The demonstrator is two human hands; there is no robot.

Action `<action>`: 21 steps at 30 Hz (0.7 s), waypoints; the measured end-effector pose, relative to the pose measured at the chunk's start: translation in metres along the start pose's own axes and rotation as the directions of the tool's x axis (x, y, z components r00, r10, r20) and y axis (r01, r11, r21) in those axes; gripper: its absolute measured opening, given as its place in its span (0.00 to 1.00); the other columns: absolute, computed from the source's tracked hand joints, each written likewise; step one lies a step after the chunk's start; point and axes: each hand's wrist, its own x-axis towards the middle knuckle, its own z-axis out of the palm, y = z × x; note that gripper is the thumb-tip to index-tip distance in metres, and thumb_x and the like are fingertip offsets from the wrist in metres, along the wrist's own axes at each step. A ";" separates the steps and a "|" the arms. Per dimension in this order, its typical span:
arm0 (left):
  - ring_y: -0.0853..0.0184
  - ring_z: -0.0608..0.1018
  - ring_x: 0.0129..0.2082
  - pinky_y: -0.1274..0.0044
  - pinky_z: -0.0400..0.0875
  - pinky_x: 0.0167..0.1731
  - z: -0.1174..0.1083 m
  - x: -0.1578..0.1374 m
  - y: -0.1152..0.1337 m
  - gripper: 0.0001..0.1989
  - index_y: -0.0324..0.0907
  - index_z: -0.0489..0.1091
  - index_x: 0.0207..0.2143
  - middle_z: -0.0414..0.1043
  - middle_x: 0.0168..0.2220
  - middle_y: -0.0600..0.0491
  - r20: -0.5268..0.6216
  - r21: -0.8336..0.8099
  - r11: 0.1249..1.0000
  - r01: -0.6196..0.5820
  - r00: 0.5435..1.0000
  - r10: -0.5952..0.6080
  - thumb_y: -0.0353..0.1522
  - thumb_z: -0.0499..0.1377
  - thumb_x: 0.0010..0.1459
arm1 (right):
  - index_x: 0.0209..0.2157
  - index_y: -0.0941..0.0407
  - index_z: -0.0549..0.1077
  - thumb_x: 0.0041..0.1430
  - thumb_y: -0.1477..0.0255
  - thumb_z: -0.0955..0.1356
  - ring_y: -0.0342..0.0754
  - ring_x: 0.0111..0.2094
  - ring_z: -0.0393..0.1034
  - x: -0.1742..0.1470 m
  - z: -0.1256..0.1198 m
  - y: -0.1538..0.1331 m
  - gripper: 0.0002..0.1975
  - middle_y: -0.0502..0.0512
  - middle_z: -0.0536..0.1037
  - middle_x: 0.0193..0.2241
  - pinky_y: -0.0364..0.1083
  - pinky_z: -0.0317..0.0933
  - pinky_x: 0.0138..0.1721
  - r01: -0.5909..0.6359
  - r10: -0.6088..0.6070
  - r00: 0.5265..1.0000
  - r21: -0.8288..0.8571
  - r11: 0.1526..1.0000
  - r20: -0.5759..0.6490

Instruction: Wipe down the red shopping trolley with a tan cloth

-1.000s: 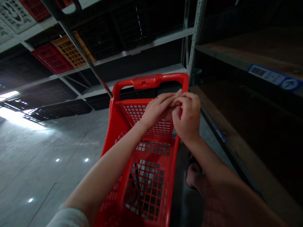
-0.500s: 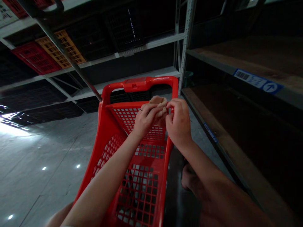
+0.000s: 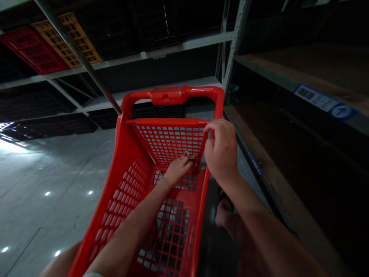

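Note:
A red plastic shopping cart [image 3: 198, 215] with grid walls stands in front of me, its handle [image 3: 167, 96] at the far end. Inside the basket, my left hand [image 3: 180, 169] is closed on a crumpled brownish cloth [image 3: 190, 156] against the lower part of the far grid panel [image 3: 173, 140]. The fingers hide part of the cloth. My right hand [image 3: 221, 148] grips the cart's right upper rim near the handle, fingers curled over the edge.
On the right are wooden shelves with a blue-and-white barcode label [image 3: 325, 102]. Behind the cart, a metal rack [image 3: 207, 38] holds a red crate [image 3: 34, 48], a yellow crate [image 3: 67, 38] and dark crates. A metal pole [image 3: 83, 61] rises from the cart's left. Grey floor [image 3: 43, 173] lies left.
My left hand has moved with the cloth from the panel's top edge down into the basket. My right hand stays by the right rim. The view has shifted slightly.

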 end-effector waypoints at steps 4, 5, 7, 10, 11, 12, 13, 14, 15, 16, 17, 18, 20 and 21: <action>0.62 0.75 0.46 0.69 0.74 0.42 -0.045 0.033 -0.002 0.19 0.46 0.73 0.52 0.73 0.46 0.46 -0.276 -0.063 0.982 0.180 0.942 -0.190 0.39 0.45 0.73 | 0.32 0.52 0.69 0.58 0.85 0.59 0.50 0.39 0.71 -0.001 -0.002 -0.007 0.14 0.54 0.76 0.32 0.51 0.65 0.45 0.083 -0.082 0.987 -0.001 0.997 0.141; 0.62 0.74 0.48 0.68 0.74 0.45 -0.054 0.042 -0.002 0.20 0.45 0.72 0.53 0.72 0.47 0.45 -0.351 -0.092 0.971 0.220 0.905 -0.239 0.41 0.44 0.73 | 0.32 0.52 0.70 0.60 0.84 0.59 0.49 0.37 0.71 -0.001 -0.002 -0.008 0.14 0.53 0.77 0.31 0.49 0.65 0.43 0.114 -0.115 0.975 0.015 0.993 0.188; 0.62 0.73 0.51 0.66 0.72 0.48 -0.061 0.053 -0.001 0.22 0.44 0.72 0.52 0.71 0.48 0.45 -0.441 -0.134 0.952 0.275 0.844 -0.306 0.43 0.43 0.73 | 0.30 0.53 0.71 0.63 0.82 0.60 0.48 0.35 0.71 -0.001 -0.003 -0.009 0.14 0.53 0.77 0.29 0.48 0.66 0.41 0.163 -0.167 0.952 0.037 0.986 0.256; 0.62 0.75 0.47 0.69 0.74 0.42 -0.041 0.047 0.001 0.19 0.47 0.74 0.48 0.73 0.46 0.47 -0.416 -0.172 0.928 0.331 0.829 -0.373 0.44 0.47 0.72 | 0.30 0.53 0.72 0.64 0.82 0.60 0.48 0.35 0.72 0.001 -0.005 -0.008 0.15 0.53 0.78 0.29 0.47 0.66 0.40 0.194 -0.195 0.941 0.032 0.980 0.275; 0.63 0.77 0.45 0.71 0.74 0.39 -0.028 0.039 0.002 0.16 0.48 0.74 0.46 0.75 0.45 0.48 -0.384 -0.187 0.916 0.356 0.831 -0.401 0.43 0.49 0.71 | 0.31 0.53 0.73 0.63 0.83 0.59 0.48 0.35 0.72 0.001 -0.005 -0.008 0.15 0.53 0.78 0.30 0.48 0.66 0.40 0.204 -0.204 0.938 0.028 0.979 0.280; 0.63 0.78 0.43 0.72 0.75 0.38 -0.014 0.030 0.003 0.13 0.48 0.75 0.45 0.76 0.43 0.49 -0.342 -0.189 0.909 0.371 0.843 -0.415 0.41 0.52 0.70 | 0.31 0.53 0.73 0.63 0.83 0.59 0.48 0.35 0.73 0.002 -0.006 -0.007 0.15 0.53 0.78 0.30 0.48 0.66 0.39 0.218 -0.215 0.933 0.024 0.976 0.290; 0.64 0.78 0.42 0.73 0.75 0.37 0.000 0.019 0.003 0.11 0.49 0.75 0.44 0.76 0.42 0.50 -0.290 -0.172 0.914 0.369 0.867 -0.404 0.38 0.53 0.69 | 0.31 0.54 0.74 0.62 0.83 0.60 0.48 0.34 0.73 0.002 -0.006 -0.006 0.15 0.54 0.78 0.29 0.48 0.66 0.39 0.233 -0.229 0.927 0.021 0.972 0.298; 0.64 0.79 0.41 0.74 0.74 0.37 0.013 0.008 0.003 0.09 0.50 0.75 0.44 0.77 0.42 0.50 -0.233 -0.136 0.930 0.341 0.902 -0.364 0.35 0.55 0.68 | 0.31 0.54 0.74 0.62 0.84 0.60 0.49 0.34 0.73 0.003 -0.007 -0.006 0.15 0.54 0.79 0.29 0.48 0.66 0.39 0.247 -0.241 0.921 0.019 0.969 0.305; 0.63 0.79 0.42 0.74 0.74 0.37 0.023 -0.003 0.002 0.09 0.50 0.75 0.44 0.77 0.42 0.50 -0.173 -0.087 0.953 0.291 0.937 -0.303 0.33 0.56 0.67 | 0.32 0.54 0.74 0.62 0.84 0.60 0.49 0.34 0.73 0.003 -0.007 -0.005 0.16 0.54 0.79 0.29 0.49 0.66 0.39 0.257 -0.250 0.917 0.021 0.966 0.309; 0.63 0.79 0.42 0.73 0.74 0.37 0.030 -0.013 0.001 0.10 0.50 0.76 0.45 0.77 0.43 0.50 -0.111 -0.038 0.972 0.231 0.966 -0.234 0.31 0.56 0.66 | 0.32 0.55 0.75 0.62 0.84 0.60 0.49 0.34 0.73 0.003 -0.007 -0.005 0.16 0.55 0.79 0.30 0.49 0.67 0.39 0.260 -0.255 0.916 0.025 0.965 0.310; 0.63 0.79 0.41 0.73 0.74 0.36 0.033 -0.021 -0.001 0.10 0.51 0.76 0.44 0.77 0.43 0.50 -0.059 0.000 0.984 0.178 0.982 -0.178 0.30 0.57 0.65 | 0.32 0.55 0.75 0.62 0.83 0.59 0.49 0.35 0.74 0.003 -0.008 -0.004 0.16 0.55 0.79 0.30 0.49 0.67 0.39 0.258 -0.255 0.916 0.032 0.966 0.311; 0.63 0.79 0.40 0.74 0.73 0.35 0.033 -0.026 -0.004 0.10 0.50 0.76 0.44 0.77 0.43 0.50 -0.025 0.024 0.988 0.151 0.988 -0.150 0.30 0.57 0.65 | 0.32 0.55 0.75 0.63 0.83 0.59 0.49 0.35 0.74 0.004 -0.007 -0.004 0.16 0.55 0.79 0.30 0.49 0.67 0.40 0.253 -0.253 0.916 0.041 0.967 0.311; 0.64 0.78 0.38 0.75 0.72 0.33 0.021 -0.028 -0.007 0.10 0.50 0.76 0.43 0.76 0.41 0.51 -0.033 0.025 0.983 0.181 0.983 -0.181 0.31 0.56 0.66 | 0.32 0.54 0.76 0.63 0.82 0.59 0.49 0.35 0.74 0.004 -0.007 -0.003 0.16 0.54 0.79 0.30 0.50 0.68 0.40 0.242 -0.247 0.919 0.055 0.969 0.307; 0.64 0.77 0.37 0.75 0.72 0.32 0.010 -0.024 -0.009 0.09 0.50 0.75 0.43 0.75 0.40 0.51 -0.082 -0.002 0.973 0.232 0.969 -0.231 0.32 0.55 0.67 | 0.32 0.54 0.76 0.63 0.82 0.59 0.49 0.35 0.74 0.004 -0.007 -0.002 0.17 0.54 0.79 0.30 0.50 0.68 0.40 0.240 -0.246 0.921 0.058 0.969 0.301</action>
